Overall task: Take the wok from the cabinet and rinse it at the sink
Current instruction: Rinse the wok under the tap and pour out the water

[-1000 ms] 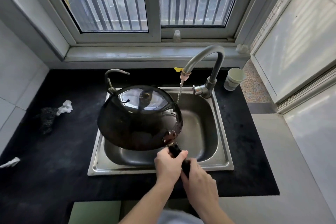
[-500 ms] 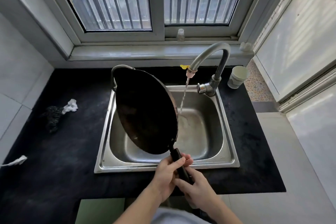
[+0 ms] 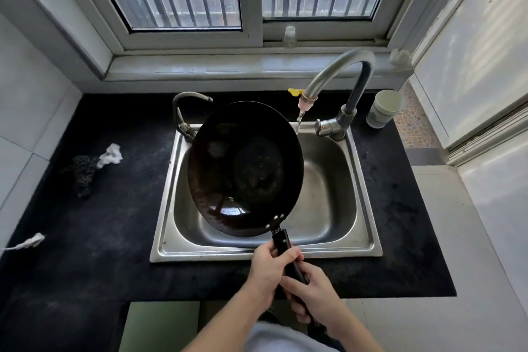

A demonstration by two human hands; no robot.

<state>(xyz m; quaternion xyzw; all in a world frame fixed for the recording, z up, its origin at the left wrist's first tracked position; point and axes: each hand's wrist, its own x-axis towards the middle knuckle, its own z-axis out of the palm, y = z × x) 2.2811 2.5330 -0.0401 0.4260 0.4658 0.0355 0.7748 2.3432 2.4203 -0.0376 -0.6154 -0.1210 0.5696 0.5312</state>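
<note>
**Rinse Stage: Wok Over Sink**

The wok (image 3: 245, 168) was tilted over the sink (image 3: 328, 180), its inside facing the camera. The left hand (image 3: 268, 271) and right hand (image 3: 314, 291) both clasped its handle (image 3: 281, 241). The faucet (image 3: 340, 71) ran beside the rim. Retrieval appeared complete and rinsing unfinished.

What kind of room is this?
Most likely a home kitchen: a steel sink set in a dark counter, a running tap, and a wok over the basin.
</note>
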